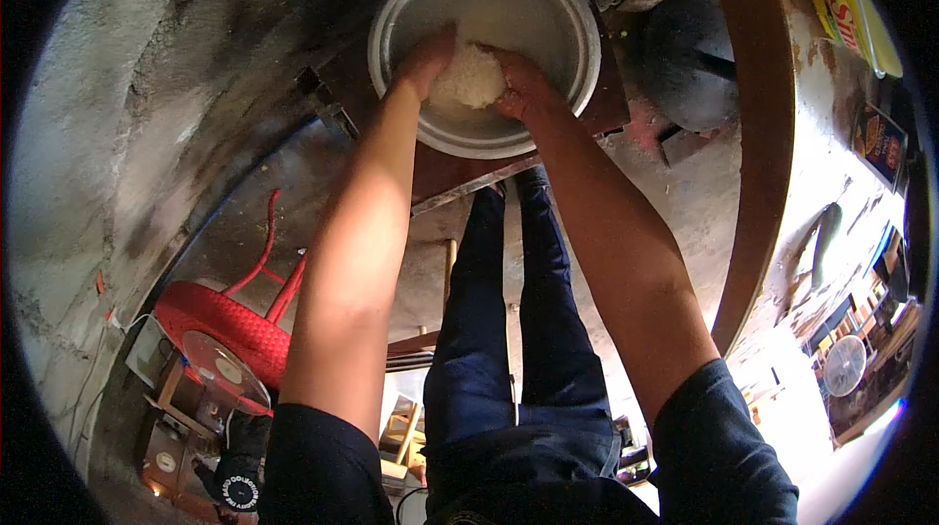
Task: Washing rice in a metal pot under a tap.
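Note:
A large round metal basin (593,48) stands before me, its inside dull grey. In its middle is a pale, grainy mound of food (469,77), too blurred to name more exactly. My left hand (431,61) cups the mound from the left, with its fingertips in shadow. From the right side my right hand (522,87) holds the same mound, fingers curled along its edge. Both forearms reach in over the near rim. The underside of the mound and parts of the fingers are hidden.
Under the basin is a low dark-brown table (447,176). A dark round pan (689,55) lies to the right, near a brown wooden upright (763,121). At left are a rough wall (110,121), a red chair (220,319) and a fan (224,371). My legs stand close to the table.

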Available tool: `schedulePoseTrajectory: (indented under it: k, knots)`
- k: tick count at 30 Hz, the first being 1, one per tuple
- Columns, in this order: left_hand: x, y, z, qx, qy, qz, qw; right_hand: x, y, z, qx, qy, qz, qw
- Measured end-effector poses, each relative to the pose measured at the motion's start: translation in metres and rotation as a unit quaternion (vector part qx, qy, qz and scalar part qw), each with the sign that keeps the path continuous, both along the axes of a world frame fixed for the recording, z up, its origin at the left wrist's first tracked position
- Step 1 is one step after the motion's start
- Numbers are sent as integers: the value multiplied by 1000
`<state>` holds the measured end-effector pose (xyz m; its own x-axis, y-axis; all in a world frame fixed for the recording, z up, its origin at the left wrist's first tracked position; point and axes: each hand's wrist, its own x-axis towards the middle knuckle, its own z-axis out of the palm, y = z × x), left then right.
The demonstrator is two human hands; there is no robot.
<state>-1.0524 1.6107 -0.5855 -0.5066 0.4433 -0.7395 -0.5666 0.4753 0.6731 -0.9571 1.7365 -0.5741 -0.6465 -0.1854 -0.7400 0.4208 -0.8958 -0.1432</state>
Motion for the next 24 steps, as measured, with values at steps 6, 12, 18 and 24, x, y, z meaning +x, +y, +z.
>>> schedulePoseTrajectory:
  k: [6,12,18,24]
  knots:
    - [17,79,73,64,-226,194,952,3,59,-41,524,152,101,832]
    - [25,45,50,99,-230,297,922,-37,34,17,814,69,382,432]
    - [43,40,34,-34,-42,270,961,-31,42,67,774,29,248,582]
    - [71,85,57,-119,188,312,924,-14,86,11,839,40,248,483]
